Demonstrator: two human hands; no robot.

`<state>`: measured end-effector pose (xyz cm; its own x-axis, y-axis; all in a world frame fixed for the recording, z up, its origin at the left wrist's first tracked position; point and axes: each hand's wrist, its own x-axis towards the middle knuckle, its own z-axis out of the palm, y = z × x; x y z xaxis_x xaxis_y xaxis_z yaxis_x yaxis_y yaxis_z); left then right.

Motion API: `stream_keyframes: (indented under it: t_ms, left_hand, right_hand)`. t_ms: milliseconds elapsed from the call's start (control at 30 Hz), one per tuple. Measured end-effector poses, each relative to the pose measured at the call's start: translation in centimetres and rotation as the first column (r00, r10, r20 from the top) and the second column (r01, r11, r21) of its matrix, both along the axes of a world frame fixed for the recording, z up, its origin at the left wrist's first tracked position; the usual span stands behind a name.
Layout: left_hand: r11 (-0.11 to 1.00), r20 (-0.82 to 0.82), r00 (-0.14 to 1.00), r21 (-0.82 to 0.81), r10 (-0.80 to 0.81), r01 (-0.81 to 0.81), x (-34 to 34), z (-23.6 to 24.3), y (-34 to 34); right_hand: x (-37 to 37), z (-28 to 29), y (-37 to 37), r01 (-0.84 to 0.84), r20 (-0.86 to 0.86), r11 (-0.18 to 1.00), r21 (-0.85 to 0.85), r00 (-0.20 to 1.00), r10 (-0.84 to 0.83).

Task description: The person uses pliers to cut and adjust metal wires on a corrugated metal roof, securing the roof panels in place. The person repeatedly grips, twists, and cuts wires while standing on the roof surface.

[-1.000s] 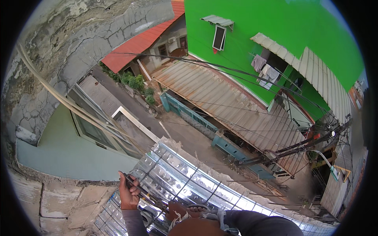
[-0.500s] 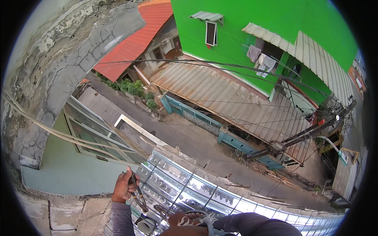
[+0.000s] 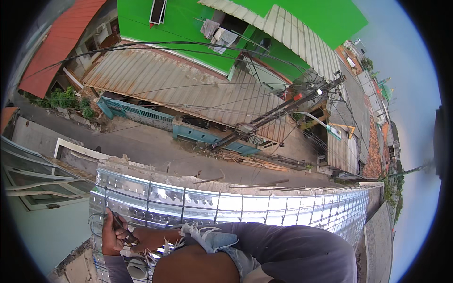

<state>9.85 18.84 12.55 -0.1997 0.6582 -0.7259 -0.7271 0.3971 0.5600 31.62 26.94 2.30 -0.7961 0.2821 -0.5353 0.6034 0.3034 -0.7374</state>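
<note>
My left hand (image 3: pixel 111 238) is closed around dark metal pincers (image 3: pixel 127 232) at the lower left, over a wire mesh grid (image 3: pixel 183 207) lying on shiny corrugated metal sheeting (image 3: pixel 163 195). My right hand (image 3: pixel 144 239) reaches in from the right, close by the pincers. Its fingers blend with the tool, so whether they grip anything is unclear. A bent knee (image 3: pixel 198 266) in frayed denim and my grey sleeve (image 3: pixel 292 245) cover part of that arm. Beside the left hand a thin curved rod (image 3: pixel 96 225) loops at the sheet's edge. Below the hands is a whitish pipe end (image 3: pixel 137 270).
Beyond the sheeting runs a rough concrete edge (image 3: pixel 198 180) with rods sticking out, and a street (image 3: pixel 137 141) far below. Overhead wires and a utility pole (image 3: pixel 278 113) cross the view. A window frame (image 3: pixel 37 181) stands at the left.
My view has swung to the right, so the pole and sky show more. The pincers, earlier raised in my left hand apart from my right, are now down beside the right hand.
</note>
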Motion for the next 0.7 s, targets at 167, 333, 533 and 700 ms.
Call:
stream_keyframes:
  t_ms: [167,333,533,700]
  left_hand:
    - [0.997,-0.095,0.994,0.066,0.046,-0.040,5.0,-1.2,1.0]
    - [0.979,-0.244,0.959,0.104,-0.144,0.173,7.5,-0.2,0.1]
    - [0.979,-0.235,0.963,0.120,-0.133,0.165,4.3,-1.8,-2.9]
    - [0.871,-0.356,0.796,-0.157,-0.489,0.465,0.6,-2.3,-4.2]
  right_hand:
    - [0.4,3.0,-0.2,0.034,-0.042,0.999,0.020,0.999,-0.034]
    - [0.7,4.3,-0.5,0.025,-0.058,0.999,0.028,0.998,-0.023]
    - [-1.0,7.5,0.7,-0.047,-0.091,0.993,0.107,0.994,0.057]
    - [-1.8,12.0,2.8,-0.124,-0.177,0.914,0.386,0.962,0.206]
